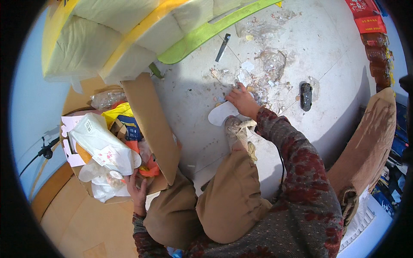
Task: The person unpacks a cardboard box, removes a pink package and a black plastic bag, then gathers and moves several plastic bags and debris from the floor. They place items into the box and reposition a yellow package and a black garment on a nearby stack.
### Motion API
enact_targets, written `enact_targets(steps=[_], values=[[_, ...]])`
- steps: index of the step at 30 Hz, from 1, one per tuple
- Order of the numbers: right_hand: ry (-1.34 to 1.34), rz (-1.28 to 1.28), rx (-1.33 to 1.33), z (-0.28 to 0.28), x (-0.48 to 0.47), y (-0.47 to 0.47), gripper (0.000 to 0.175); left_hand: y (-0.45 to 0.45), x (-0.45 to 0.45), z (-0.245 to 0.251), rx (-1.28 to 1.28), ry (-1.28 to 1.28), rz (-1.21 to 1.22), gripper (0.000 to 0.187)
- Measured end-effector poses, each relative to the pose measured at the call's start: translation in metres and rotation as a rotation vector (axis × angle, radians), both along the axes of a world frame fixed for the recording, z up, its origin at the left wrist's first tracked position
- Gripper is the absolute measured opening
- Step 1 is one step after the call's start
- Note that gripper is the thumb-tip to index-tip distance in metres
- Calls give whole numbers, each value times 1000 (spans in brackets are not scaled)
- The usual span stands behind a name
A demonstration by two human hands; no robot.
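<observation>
My right hand (242,100) is low over the floor, its fingers around the middle of a white insole-shaped sheet (219,115). The fingertips reach loose scraps and dirt (258,87). Just behind the sheet is the toe of my shoe (233,127). My left hand (138,190) crosses the near rim of a cardboard box (151,129), thumb and fingers apart inside it. Mixed waste fills that box: a white plastic-wrapped packet (103,142), a yellow bag (119,110), a blue packet (130,126) and orange plastic (151,169).
Wrapped yellow-and-white bales (93,45) and a green curved strip (206,37) stand at upper left. On the floor lie a dark flat strip (222,47), clear film (272,61) and a black toy car (306,96). Brown cardboard (364,145) and bottled goods (377,58) line the right.
</observation>
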State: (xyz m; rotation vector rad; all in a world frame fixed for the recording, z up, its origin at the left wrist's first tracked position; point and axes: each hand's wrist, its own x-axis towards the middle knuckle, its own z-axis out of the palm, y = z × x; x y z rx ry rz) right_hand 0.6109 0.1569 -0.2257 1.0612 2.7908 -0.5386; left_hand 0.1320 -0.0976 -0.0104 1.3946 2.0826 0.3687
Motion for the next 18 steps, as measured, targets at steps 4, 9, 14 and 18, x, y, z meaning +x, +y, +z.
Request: enact_targets(steps=[4,9,14,18], values=[[27,-71,126,-1,16,-9,22,-1,-1,-1,5,8,-18,53],[88,-169,-285,17,26,-34,28,-2,-1,-1,11,-26,17,52],[285,-175,-260,36,2,-50,29,0,0,0,19,-23,-8,52],[334,-221,-231,26,-38,-40,36,2,0,2,-6,24,-31,52]])
